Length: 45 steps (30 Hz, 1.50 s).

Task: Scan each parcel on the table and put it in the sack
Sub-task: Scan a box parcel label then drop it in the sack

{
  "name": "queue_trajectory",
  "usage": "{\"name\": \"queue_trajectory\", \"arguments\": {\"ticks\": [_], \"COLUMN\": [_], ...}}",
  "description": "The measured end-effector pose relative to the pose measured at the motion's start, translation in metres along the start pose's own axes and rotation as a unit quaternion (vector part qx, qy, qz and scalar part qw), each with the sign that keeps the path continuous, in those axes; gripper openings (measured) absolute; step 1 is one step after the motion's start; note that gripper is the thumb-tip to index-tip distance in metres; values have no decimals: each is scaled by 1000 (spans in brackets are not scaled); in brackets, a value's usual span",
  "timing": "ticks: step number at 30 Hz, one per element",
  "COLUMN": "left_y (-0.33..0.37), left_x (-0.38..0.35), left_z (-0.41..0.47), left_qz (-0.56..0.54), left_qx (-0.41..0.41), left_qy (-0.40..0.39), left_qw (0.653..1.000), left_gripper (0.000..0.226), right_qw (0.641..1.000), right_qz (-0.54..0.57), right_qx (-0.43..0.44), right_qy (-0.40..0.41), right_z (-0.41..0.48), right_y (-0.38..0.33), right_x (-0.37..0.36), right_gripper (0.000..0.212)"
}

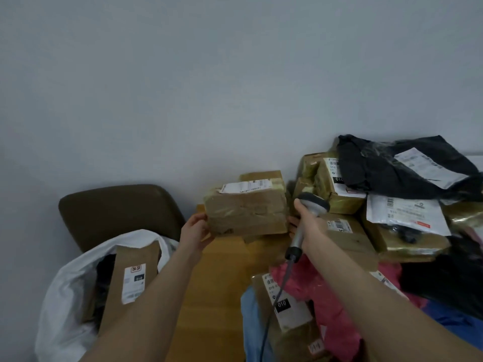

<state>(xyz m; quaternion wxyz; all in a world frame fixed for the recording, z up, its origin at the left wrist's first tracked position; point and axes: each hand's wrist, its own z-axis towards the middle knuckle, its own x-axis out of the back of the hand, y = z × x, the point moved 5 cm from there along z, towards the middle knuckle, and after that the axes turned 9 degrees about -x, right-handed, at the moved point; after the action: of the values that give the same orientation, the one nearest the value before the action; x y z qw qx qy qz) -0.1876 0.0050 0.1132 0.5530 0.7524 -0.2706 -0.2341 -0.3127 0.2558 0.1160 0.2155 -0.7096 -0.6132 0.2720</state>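
Pale wall (183, 87) backs a wooden table (217, 283), above which the left hand (194, 232) grips one end of a taped cardboard parcel (245, 212), label (245, 186) on top. The right hand (309, 223) curls round a scanner (312, 203) by its handle, just beside the parcel's other end. At lower left the white sack (65, 288) gapes, another parcel (130, 278) inside.

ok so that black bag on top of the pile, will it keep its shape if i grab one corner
Probably not: the black bag is crumpled and drapes over the boxes beneath, so it looks floppy and would likely sag. Its shiny film may be slippery. It seems soft-filled, so probably light for its size.
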Motion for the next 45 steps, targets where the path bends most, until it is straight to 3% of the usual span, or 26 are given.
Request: {"name": "queue_trajectory", "arguments": {"ticks": [2, 7, 13, 17, 20, 22, 25, 29, 32, 36, 42, 45], "left_y": [8, 31, 48, 51, 53, 54, 53, 47, 36, 17, 1, 1], "left_x": [1, 6, 29, 47, 52, 56, 65, 72, 74, 72, 60, 59], "left_z": [-5, -8, -4, 9, 21, 28, 33, 22, 5, -20, -51, -57], "left_qz": [-40, -53, -73, -74, -34, -21, -2, 47, 23, 27, 150, 171], "left_qx": [8, 16, 42, 46, 38, 30, 24, 39, 28, 14, 18, 29], "left_qy": [-21, -46, -137, -186, -210, -207, -199, -260, -273, -271, -312, -320], "left_qw": [999, 997, 987, 979, 976, 978, 980, 964, 961, 962, 938, 931], "left_gripper": [16, 49, 44, 28, 50, 57, 52, 46, 47, 41, 44, 51], "right_qw": [999, 998, 998, 998, 997, 996, 991, 985, 985, 991, 995, 996], "right_qz": [-29, -38, 2, -4, 26, 44, 102, 146, 154, 125, 69, 15], "right_qx": [9, 38, 62, 67, 66, 71, 78, 89, 81, 50, 52, 60], "right_qy": [24, 39, -12, 2, 14, 8, -21, -24, -17, -10, -58, -67], "right_z": [-12, -37, -60, -73, -83, -88, -98, -110, -114, -111, -113, -116], "right_y": [1, 6, 15, 26, 37, 44, 50, 47, 44, 53, 77, 84], "right_x": [3, 1, -19, -32, -41, -46, -52, -55, -57, -61, -65, -63], "right_gripper": [82, 88, 65, 69, 81, 78, 60, 57, 58, 74, 49, 55]}}
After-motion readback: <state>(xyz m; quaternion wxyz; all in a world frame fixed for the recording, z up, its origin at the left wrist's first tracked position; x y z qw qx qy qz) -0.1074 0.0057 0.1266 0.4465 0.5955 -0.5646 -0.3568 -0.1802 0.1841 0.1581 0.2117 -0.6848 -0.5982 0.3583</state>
